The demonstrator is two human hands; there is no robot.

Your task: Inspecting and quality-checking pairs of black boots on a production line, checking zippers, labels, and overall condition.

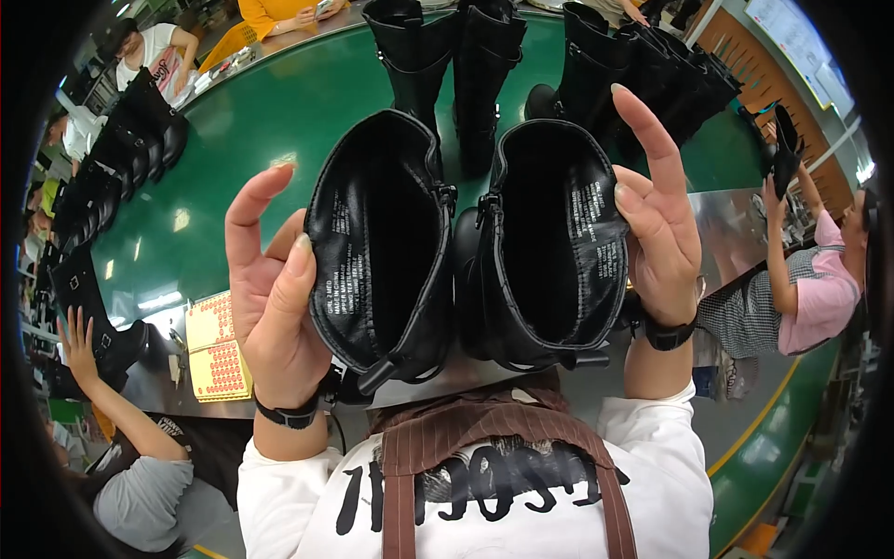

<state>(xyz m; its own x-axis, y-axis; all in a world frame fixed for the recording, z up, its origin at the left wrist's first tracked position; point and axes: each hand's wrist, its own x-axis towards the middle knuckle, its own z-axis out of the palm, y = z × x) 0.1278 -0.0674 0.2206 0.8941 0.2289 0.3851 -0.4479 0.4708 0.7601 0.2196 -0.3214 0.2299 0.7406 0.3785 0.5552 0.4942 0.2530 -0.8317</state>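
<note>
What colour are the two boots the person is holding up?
Black, inside and out: the left boot and the right boot, seen best in the head view.

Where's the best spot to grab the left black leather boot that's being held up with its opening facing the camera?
Probably the black leather boot grips best at its shaft rim, from the outer left side, where the left hand already holds it: the open top leaves an edge to pinch, while the zipper side crowds the other boot.
</note>
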